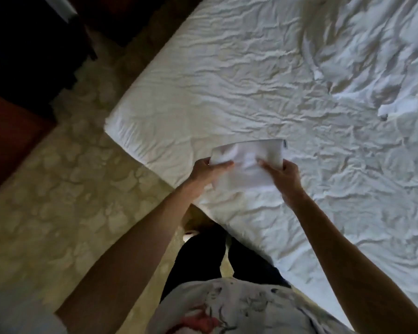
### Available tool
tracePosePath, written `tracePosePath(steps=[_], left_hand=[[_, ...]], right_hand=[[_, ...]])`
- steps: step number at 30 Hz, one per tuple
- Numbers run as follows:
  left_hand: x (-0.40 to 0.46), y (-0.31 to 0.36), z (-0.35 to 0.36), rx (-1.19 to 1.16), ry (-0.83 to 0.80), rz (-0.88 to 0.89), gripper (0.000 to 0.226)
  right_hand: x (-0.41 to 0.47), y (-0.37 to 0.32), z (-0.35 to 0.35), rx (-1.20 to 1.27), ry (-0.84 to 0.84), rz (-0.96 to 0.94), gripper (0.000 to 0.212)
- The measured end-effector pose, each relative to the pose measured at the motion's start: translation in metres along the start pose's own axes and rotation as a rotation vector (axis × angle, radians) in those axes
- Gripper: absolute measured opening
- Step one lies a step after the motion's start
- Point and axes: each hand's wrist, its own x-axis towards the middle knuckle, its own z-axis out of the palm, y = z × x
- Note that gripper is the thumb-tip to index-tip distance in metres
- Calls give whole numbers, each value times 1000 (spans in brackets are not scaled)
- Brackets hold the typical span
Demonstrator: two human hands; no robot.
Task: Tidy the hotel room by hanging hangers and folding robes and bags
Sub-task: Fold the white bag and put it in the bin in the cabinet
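rumpled white bed (251, 75), patterned carpet (58, 189)

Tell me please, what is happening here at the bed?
A person stands at the corner of the bed and holds a folded white cloth bag over the wrinkled sheet. The left hand grips its left edge and the right hand grips its right edge, thumbs on top. The bag looks already folded into a flat rectangle. More crumpled white fabric lies farther up the bed, not yet tidied.

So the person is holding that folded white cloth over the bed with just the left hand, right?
Not quite: the head view shows both hands gripping it. The left hand holds one end of the folded white cloth and the right hand the other, over the bed.
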Motion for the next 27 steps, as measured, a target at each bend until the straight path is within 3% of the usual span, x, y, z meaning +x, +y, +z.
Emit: tracePosePath(steps=[3,6,10,14,16,23,27], left_hand=[[-36,-11,-74,-140,129,31,32],[-74,-35,-154,-291,239,45,42],[-128,-87,-256,-450,438,24,33],[-184,-142,-342,-545,615,36,21],[-211,-172,-378,-581,705,38,19],[-263,-256,-473,-747,898,53,48],[-263,-282,-524,-851,933,14,71]], right_hand=[[-19,-30,71,-83,-163,-19,30],[-42,-50,153,-181,-325,-50,24],[-89,-56,270,-329,-521,-81,47],[-147,-50,383,-400,-706,-129,31],[-174,-40,434,-455,-781,-157,38],[-255,-27,571,-596,-1010,-204,17],[-271,-20,641,-652,-1080,-187,19]])
